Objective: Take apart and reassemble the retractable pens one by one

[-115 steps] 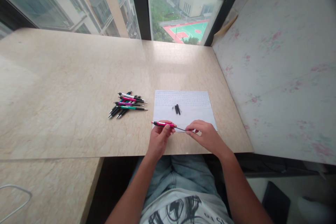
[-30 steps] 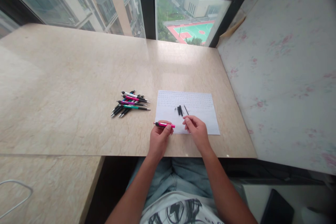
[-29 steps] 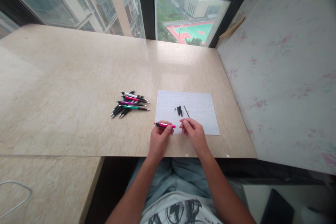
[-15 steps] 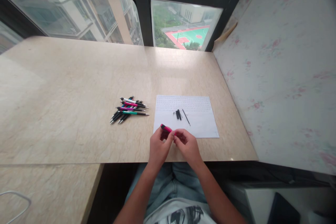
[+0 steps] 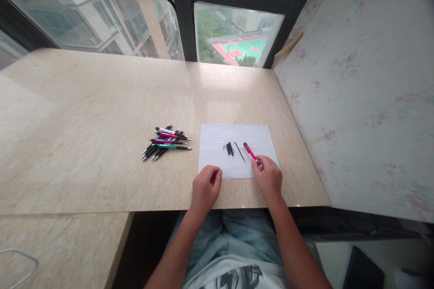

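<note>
A white sheet of paper [image 5: 217, 162] lies near the table's front edge. On it rest small black pen parts [image 5: 229, 148] and a thin black refill [image 5: 240, 151]. My right hand [image 5: 268, 177] pinches the near end of a pink pen barrel [image 5: 249, 150], whose far end rests on the paper just right of the refill. My left hand [image 5: 206, 188] sits curled at the paper's near left corner, and whether anything is in it is hidden. A pile of several pens [image 5: 166, 142] lies left of the paper.
The beige marble table [image 5: 101, 113] ends at windows behind and a flowered wall panel [image 5: 356, 76] on the right. A lower counter with a white wire loop [image 5: 16, 264] is at the bottom left. My lap is below the table edge.
The pink barrel has passed from my left hand to my right, which carried it right onto the paper beside the refill. The refill was laid on the paper earlier. My left hand is now curled without it.
</note>
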`<action>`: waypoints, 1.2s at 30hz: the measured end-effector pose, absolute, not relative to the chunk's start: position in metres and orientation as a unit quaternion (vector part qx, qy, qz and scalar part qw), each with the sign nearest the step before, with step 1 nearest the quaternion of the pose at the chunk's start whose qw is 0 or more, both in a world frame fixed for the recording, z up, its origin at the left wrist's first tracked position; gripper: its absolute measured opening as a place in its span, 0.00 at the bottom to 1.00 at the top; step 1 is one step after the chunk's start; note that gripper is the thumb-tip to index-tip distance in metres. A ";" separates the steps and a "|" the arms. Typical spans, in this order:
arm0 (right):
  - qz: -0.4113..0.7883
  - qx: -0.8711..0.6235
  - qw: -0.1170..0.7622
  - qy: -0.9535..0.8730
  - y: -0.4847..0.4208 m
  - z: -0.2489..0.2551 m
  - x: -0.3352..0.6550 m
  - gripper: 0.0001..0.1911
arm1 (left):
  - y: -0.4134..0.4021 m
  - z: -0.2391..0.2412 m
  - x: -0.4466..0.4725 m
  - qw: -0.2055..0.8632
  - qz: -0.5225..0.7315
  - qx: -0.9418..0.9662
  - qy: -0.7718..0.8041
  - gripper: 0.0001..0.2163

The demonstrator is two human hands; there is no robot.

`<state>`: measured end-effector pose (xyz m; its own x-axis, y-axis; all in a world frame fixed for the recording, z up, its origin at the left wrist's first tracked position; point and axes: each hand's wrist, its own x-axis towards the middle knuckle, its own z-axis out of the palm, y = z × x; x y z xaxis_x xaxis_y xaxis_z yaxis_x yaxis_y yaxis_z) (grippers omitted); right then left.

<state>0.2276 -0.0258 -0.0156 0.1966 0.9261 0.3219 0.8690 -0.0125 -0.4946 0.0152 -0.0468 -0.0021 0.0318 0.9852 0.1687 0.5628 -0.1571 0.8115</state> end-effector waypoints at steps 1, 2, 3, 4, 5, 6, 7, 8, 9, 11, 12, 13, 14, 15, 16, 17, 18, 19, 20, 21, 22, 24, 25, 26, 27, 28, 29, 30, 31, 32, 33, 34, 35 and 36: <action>0.044 -0.714 0.295 -0.634 -0.025 -0.017 0.226 0.11 | -0.047 -0.002 0.016 0.279 0.375 0.665 0.582 0.07; 0.043 -0.717 0.286 -0.634 -0.024 -0.019 0.225 0.11 | -0.047 -0.001 0.016 0.278 0.376 0.667 0.579 0.07; 0.042 -0.720 0.280 -0.633 -0.024 -0.019 0.223 0.12 | -0.047 -0.001 0.016 0.278 0.378 0.668 0.577 0.07; 0.043 -0.722 0.279 -0.632 -0.023 -0.020 0.222 0.13 | -0.048 -0.001 0.016 0.279 0.383 0.666 0.576 0.07; 0.046 -0.722 0.283 -0.630 -0.023 -0.020 0.222 0.14 | -0.048 0.000 0.016 0.281 0.390 0.662 0.575 0.07; 0.052 -0.722 0.291 -0.626 -0.024 -0.019 0.221 0.15 | -0.048 0.001 0.016 0.283 0.397 0.657 0.575 0.07; 0.061 -0.721 0.303 -0.621 -0.024 -0.017 0.220 0.15 | -0.048 0.001 0.016 0.287 0.403 0.652 0.574 0.07; 0.075 -0.718 0.319 -0.614 -0.026 -0.015 0.219 0.15 | -0.048 0.002 0.015 0.293 0.409 0.648 0.572 0.07; 0.096 -0.714 0.337 -0.606 -0.028 -0.012 0.218 0.15 | -0.049 0.003 0.015 0.300 0.416 0.641 0.570 0.07; 0.163 -0.693 0.380 -0.591 -0.034 -0.007 0.211 0.16 | -0.049 0.005 0.015 0.326 0.435 0.620 0.566 0.07; 0.207 -0.675 0.401 -0.584 -0.038 -0.004 0.207 0.18 | -0.050 0.006 0.016 0.345 0.447 0.604 0.563 0.08; 0.253 -0.653 0.419 -0.578 -0.041 -0.003 0.201 0.20 | -0.050 0.007 0.017 0.369 0.459 0.584 0.559 0.09; 0.293 -0.630 0.434 -0.574 -0.045 -0.002 0.195 0.22 | -0.051 0.007 0.019 0.395 0.470 0.563 0.554 0.10; 0.327 -0.606 0.442 -0.575 -0.049 -0.001 0.188 0.22 | -0.051 0.008 0.022 0.424 0.476 0.543 0.547 0.11; 0.352 -0.586 0.448 -0.576 -0.052 -0.002 0.182 0.23 | -0.052 0.008 0.026 0.451 0.478 0.526 0.540 0.13; 0.369 -0.572 0.452 -0.576 -0.055 -0.003 0.177 0.23 | -0.052 0.008 0.029 0.474 0.475 0.515 0.534 0.14; 0.379 -0.562 0.453 -0.579 -0.057 -0.004 0.172 0.23 | -0.053 0.007 0.033 0.494 0.466 0.511 0.527 0.15; 0.379 -0.558 0.450 -0.585 -0.059 -0.006 0.168 0.23 | -0.053 0.007 0.036 0.502 0.455 0.516 0.524 0.15; 0.373 -0.557 0.445 -0.593 -0.060 -0.008 0.165 0.22 | -0.054 0.006 0.039 0.499 0.444 0.526 0.527 0.16; 0.365 -0.559 0.439 -0.601 -0.061 -0.010 0.163 0.22 | -0.054 0.006 0.041 0.492 0.437 0.535 0.530 0.16; 0.356 -0.561 0.433 -0.609 -0.061 -0.011 0.162 0.22 | -0.054 0.005 0.043 0.484 0.432 0.542 0.534 0.16; 0.344 -0.566 0.424 -0.617 -0.061 -0.013 0.162 0.22 | -0.054 0.005 0.044 0.474 0.430 0.548 0.538 0.16; 0.342 -0.568 0.422 -0.618 -0.061 -0.013 0.163 0.22 | -0.054 0.005 0.043 0.473 0.431 0.548 0.539 0.15; 0.341 -0.569 0.420 -0.619 -0.061 -0.013 0.163 0.22 | -0.054 0.005 0.043 0.473 0.432 0.548 0.538 0.15; 0.339 -0.570 0.419 -0.620 -0.061 -0.013 0.163 0.22 | -0.054 0.005 0.042 0.473 0.433 0.547 0.538 0.15; 0.338 -0.570 0.419 -0.621 -0.061 -0.013 0.163 0.23 | -0.054 0.006 0.042 0.474 0.434 0.546 0.537 0.15; 0.338 -0.570 0.419 -0.621 -0.061 -0.013 0.163 0.23 | -0.054 0.006 0.042 0.477 0.436 0.543 0.537 0.15; 0.340 -0.569 0.421 -0.619 -0.061 -0.013 0.163 0.23 | -0.054 0.006 0.041 0.480 0.437 0.540 0.536 0.15; 0.343 -0.569 0.424 -0.615 -0.061 -0.012 0.162 0.23 | -0.054 0.006 0.041 0.483 0.438 0.536 0.536 0.15; 0.348 -0.569 0.426 -0.611 -0.061 -0.011 0.161 0.23 | -0.054 0.007 0.041 0.487 0.439 0.533 0.535 0.15; 0.353 -0.570 0.427 -0.607 -0.061 -0.010 0.161 0.23 | -0.054 0.007 0.041 0.490 0.440 0.529 0.536 0.15; 0.358 -0.572 0.425 -0.603 -0.060 -0.009 0.162 0.24 | -0.054 0.007 0.041 0.493 0.440 0.526 0.536 0.15; 0.358 -0.577 0.424 -0.599 -0.058 -0.006 0.163 0.24 | -0.054 0.007 0.041 0.496 0.439 0.525 0.534 0.15; 0.351 -0.587 0.423 -0.595 -0.056 -0.004 0.166 0.23 | -0.054 0.007 0.041 0.499 0.437 0.526 0.532 0.15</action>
